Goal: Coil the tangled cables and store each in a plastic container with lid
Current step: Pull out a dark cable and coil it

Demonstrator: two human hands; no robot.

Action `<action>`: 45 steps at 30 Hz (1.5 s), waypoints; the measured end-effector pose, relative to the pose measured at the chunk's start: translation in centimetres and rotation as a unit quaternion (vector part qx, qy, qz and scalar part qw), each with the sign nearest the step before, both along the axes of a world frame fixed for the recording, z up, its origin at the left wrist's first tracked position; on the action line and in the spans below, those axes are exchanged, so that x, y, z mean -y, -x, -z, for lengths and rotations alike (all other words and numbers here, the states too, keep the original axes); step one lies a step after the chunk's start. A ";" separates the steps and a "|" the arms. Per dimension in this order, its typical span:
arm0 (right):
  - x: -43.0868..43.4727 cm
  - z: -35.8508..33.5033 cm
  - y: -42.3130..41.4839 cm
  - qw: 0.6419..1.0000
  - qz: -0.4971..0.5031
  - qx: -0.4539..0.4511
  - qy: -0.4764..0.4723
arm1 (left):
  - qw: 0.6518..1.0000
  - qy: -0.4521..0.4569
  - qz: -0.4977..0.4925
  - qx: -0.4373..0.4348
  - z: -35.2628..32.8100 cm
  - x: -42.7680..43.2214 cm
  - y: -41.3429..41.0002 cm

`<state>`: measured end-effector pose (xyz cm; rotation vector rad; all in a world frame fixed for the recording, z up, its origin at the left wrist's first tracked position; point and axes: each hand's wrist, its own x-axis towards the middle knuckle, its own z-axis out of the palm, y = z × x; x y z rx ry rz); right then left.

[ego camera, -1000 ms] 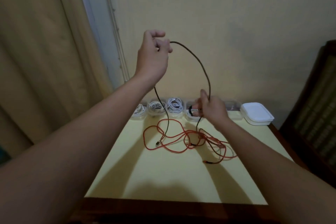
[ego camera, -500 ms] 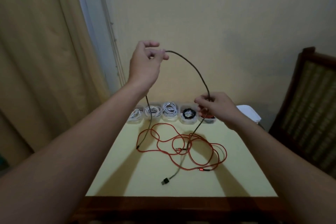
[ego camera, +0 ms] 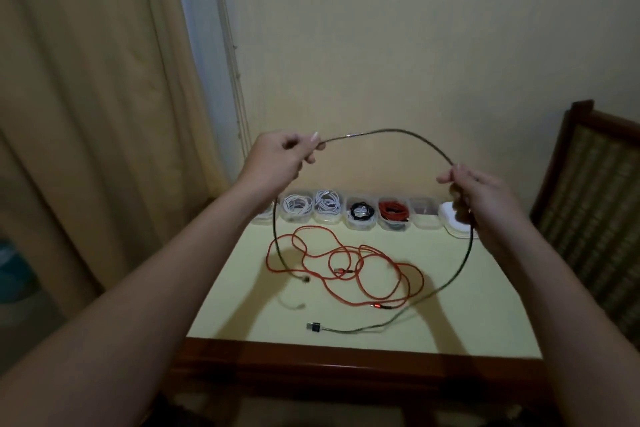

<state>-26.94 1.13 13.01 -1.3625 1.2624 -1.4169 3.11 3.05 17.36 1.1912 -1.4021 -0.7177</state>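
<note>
Wood rim bounds the yellow tabletop nearest, with bare surface just behind it. The dark braided cable starts there at its USB plug, climbs on the right and arcs between the right hand and left hand, both pinching it. A tangled red cable sprawls mid-table, and plastic containers holding coils line the far edge.

Reference: table.

- Far edge, left end: leftmost container mostly behind the left forearm, contents unreadable.
- Far right corner: lid stack partly covered by the right hand.
- Container beside the stack: contents too dim to tell.
- Dark cable hidden where the left hand and right hand pinch it.
- Hanging connector over the table's left half: blurred.
- Chair right of the table: cut by the edge.
</note>
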 end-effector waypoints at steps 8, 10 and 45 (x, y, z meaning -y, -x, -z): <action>-8.0 -0.6 -3.8 0.984 -0.149 -0.091 0.028 | 0.995 -0.025 0.059 0.077 1.7 -6.5 6.4; -9.4 -0.7 -4.3 0.983 -0.103 -0.133 0.070 | 0.996 -0.036 0.085 0.008 1.9 -8.0 7.3; -19.5 6.9 -1.1 0.985 0.123 -0.123 0.003 | 0.748 -0.138 0.035 -0.649 3.8 -16.4 3.0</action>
